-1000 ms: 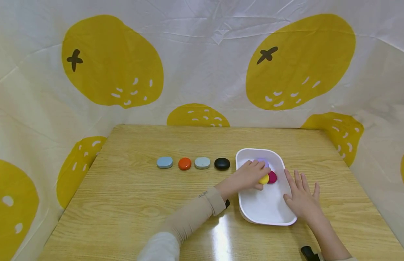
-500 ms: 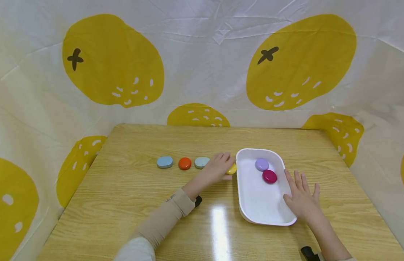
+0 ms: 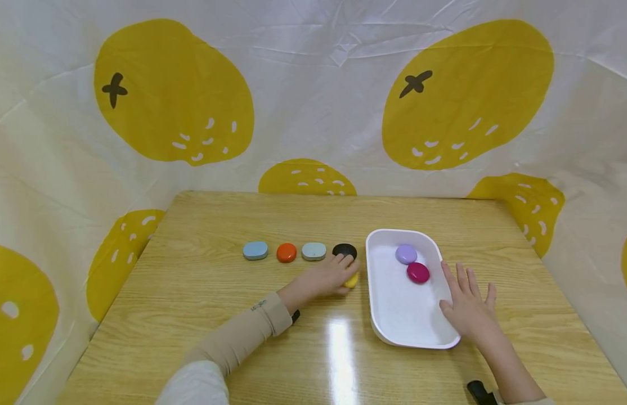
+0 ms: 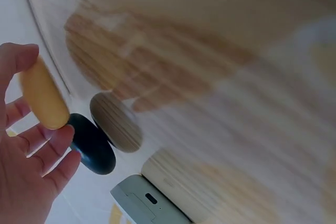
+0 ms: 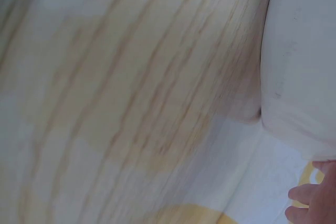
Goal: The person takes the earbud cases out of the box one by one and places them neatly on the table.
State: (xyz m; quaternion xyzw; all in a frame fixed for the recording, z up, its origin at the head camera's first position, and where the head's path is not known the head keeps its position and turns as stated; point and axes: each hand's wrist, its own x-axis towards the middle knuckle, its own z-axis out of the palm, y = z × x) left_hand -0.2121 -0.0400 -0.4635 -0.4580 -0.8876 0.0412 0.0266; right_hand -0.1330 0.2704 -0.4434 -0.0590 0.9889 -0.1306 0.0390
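Observation:
My left hand [image 3: 325, 278] pinches a smooth yellow pebble-shaped disc [image 3: 351, 280] between thumb and fingers, just left of the white tray [image 3: 372, 304]. In the left wrist view the yellow disc [image 4: 45, 98] is tilted on edge, close beside a black pebble-shaped piece [image 4: 92, 145]. From the head view, that black piece [image 3: 345, 250] lies behind my fingers, partly covered. My right hand [image 3: 469, 309] has its fingers spread and straight, fingertips at the tray's right rim. Inside the tray lie a lilac disc [image 3: 406, 254] and a crimson disc [image 3: 418, 273].
To the left of the black piece, a pale grey-green oblong case [image 3: 314, 251], an orange-red disc [image 3: 286, 252] and a light blue oblong piece [image 3: 255, 251] form a row on the wooden table [image 3: 192, 315]. A patterned cloth [image 3: 313, 101] hangs behind the table.
My left hand has carried the yellow disc out of the tray leftward, over the rim, then down in front of the black piece. The right hand and tray have stayed put.

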